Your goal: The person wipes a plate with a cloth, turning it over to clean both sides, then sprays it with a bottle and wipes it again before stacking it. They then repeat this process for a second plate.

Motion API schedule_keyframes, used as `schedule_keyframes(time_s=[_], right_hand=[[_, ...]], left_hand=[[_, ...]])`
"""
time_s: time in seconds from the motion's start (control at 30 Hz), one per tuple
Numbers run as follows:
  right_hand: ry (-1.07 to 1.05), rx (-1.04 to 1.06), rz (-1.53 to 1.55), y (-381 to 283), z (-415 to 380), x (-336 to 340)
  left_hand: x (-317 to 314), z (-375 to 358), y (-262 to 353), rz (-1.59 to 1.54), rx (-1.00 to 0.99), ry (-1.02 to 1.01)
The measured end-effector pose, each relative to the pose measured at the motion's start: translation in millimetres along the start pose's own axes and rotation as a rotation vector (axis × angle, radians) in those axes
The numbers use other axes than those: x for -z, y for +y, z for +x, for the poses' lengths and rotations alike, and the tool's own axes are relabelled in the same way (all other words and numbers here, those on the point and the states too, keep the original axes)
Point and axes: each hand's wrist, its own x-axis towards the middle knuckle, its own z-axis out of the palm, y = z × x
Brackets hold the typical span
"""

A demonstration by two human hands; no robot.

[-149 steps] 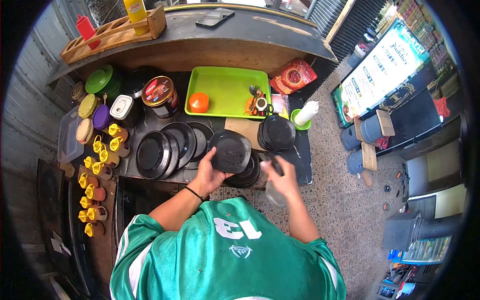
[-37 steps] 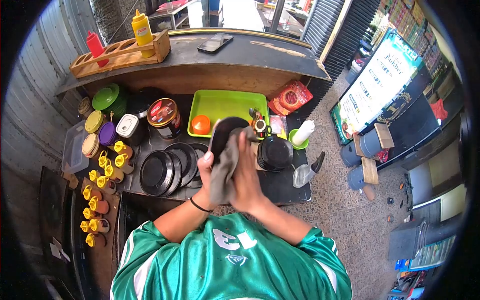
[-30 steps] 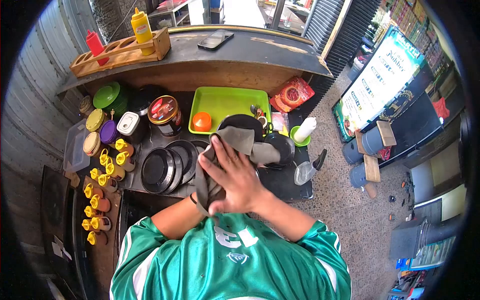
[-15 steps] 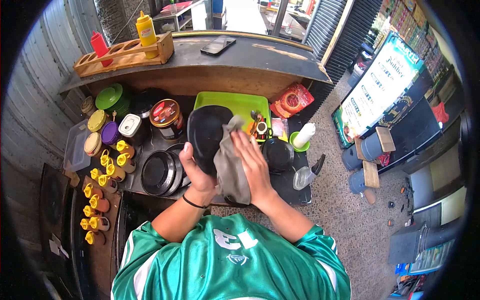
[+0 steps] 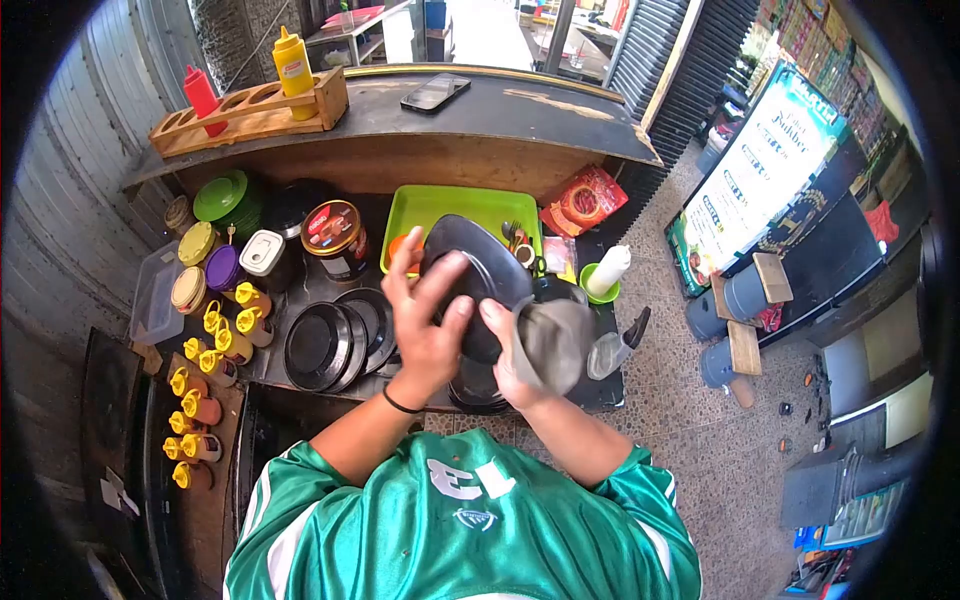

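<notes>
A black plate [image 5: 497, 262] is held up tilted in front of me, over the counter. My right hand [image 5: 515, 365] grips its lower right edge with the thumb on the near side, and a grey cloth [image 5: 556, 345] is bunched in the same hand. My left hand [image 5: 428, 325] is at the plate's left side, fingers spread and partly blurred, overlapping its face. Below the hands sits a stack of black dishes [image 5: 474, 390]. More black plates [image 5: 318, 345] lie stacked to the left.
Behind the plate lies a green tray [image 5: 408, 205] with utensils. Left of it stand a brown-lidded tub [image 5: 332, 228], green plates [image 5: 226, 198] and several yellow-capped bottles [image 5: 232, 340]. A spray bottle [image 5: 612, 350] and a white bottle [image 5: 612, 265] are at the right. A phone [image 5: 436, 92] rests on the upper shelf.
The plate has moved right and turned. The cloth has gone from the plate's face to a bunch in the right hand. The left hand has shifted up with its fingers spreading.
</notes>
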Motion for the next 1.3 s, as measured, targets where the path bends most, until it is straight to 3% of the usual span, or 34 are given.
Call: schedule_keyframes(time_s=[0.03,0.07,0.1,0.17,0.2,0.23,0.3,0.33,0.37,0.43,0.47,0.5,0.57,0.6,0.7,0.73,0.87,0.9,0.93,0.97,1.03,1.1,1.17,1.23,1.3], right_hand=[[0.024,-0.294,0.215,-15.5,11.0,6.5],[0.096,-0.293,0.222,-13.6,11.6,6.0],[0.17,-0.297,0.231,-12.2,10.6,4.7],[0.175,-0.164,0.289,-16.9,27.2,3.3],[0.047,-0.224,-0.066,-10.3,28.2,18.8],[0.064,-0.218,-0.379,-27.2,38.1,24.3],[0.295,0.021,-0.007,28.5,36.0,8.3],[0.352,-0.439,0.099,4.9,37.9,12.0],[0.354,-0.358,0.392,22.4,28.7,16.1],[0.448,-0.305,0.55,27.8,28.2,10.1],[0.247,-0.176,0.428,36.7,23.2,13.8],[0.247,-0.177,0.427,38.6,19.1,13.8],[-0.226,-0.087,0.148,26.9,18.2,9.3],[-0.302,-0.023,-0.018,28.7,14.2,3.8],[-0.371,0.048,0.132,23.9,-3.4,-22.5],[-0.415,0.07,0.191,20.0,-7.9,-24.5],[-0.591,0.188,0.297,4.9,-14.1,-20.8],[-0.683,0.247,0.256,0.8,-15.0,-19.3],[-0.742,0.289,0.067,-14.7,-5.4,-14.1],[-0.741,0.286,0.066,-11.6,-4.5,-18.2],[-0.531,0.353,-0.045,-3.5,-3.2,-30.5],[-0.523,0.314,-0.093,-10.9,10.1,-31.0],[-0.555,0.327,-0.403,-11.2,22.6,-29.2],[-0.564,0.35,-0.359,0.1,29.7,-26.6],[-0.509,0.308,-0.231,0.6,34.2,-25.0]], left_hand=[[0.3,3.7,-4.8,-0.175,0.104,0.064],[-2.4,15.2,1.4,-0.453,0.227,0.188],[2.4,22.6,12.9,-0.638,0.355,0.149],[16.8,11.7,-1.4,-1.127,0.766,-0.097],[21.0,4.6,-10.7,-1.286,0.911,-0.161],[20.7,2.8,-7.4,-1.286,0.909,-0.156],[17.7,4.2,2.4,-1.343,0.918,-0.078],[18.3,4.9,5.2,-1.331,0.899,-0.069],[18.3,5.3,4.6,-1.333,0.896,-0.067],[19.2,2.9,2.2,-1.312,0.897,0.002],[20.1,1.1,-2.0,-1.292,0.878,-0.038],[19.9,-1.9,-1.4,-1.293,0.879,-0.038],[18.0,-7.2,8.1,-1.333,1.019,-0.127],[14.2,-15.0,8.4,-1.342,1.053,-0.172],[-2.1,-45.8,-8.8,-1.284,1.034,-0.261],[3.0,-42.5,-3.8,-1.421,1.086,-0.299],[22.1,-9.4,22.9,-1.138,1.452,-0.021],[11.8,-97.8,-100.8,-0.781,0.725,-0.424],[12.6,-92.2,-94.4,-0.781,0.726,-0.427],[12.6,-84.4,-85.8,-0.896,0.758,-0.408],[8.2,-66.0,-68.0,-1.127,0.814,-0.357],[-2.4,-41.5,-49.7,-1.354,0.857,-0.299],[8.4,-30.1,-32.4,-1.58,0.905,-0.234],[13.1,-16.6,-14.1,-1.808,0.941,-0.169],[10.7,-7.7,9.7,-1.601,0.994,-0.066]])
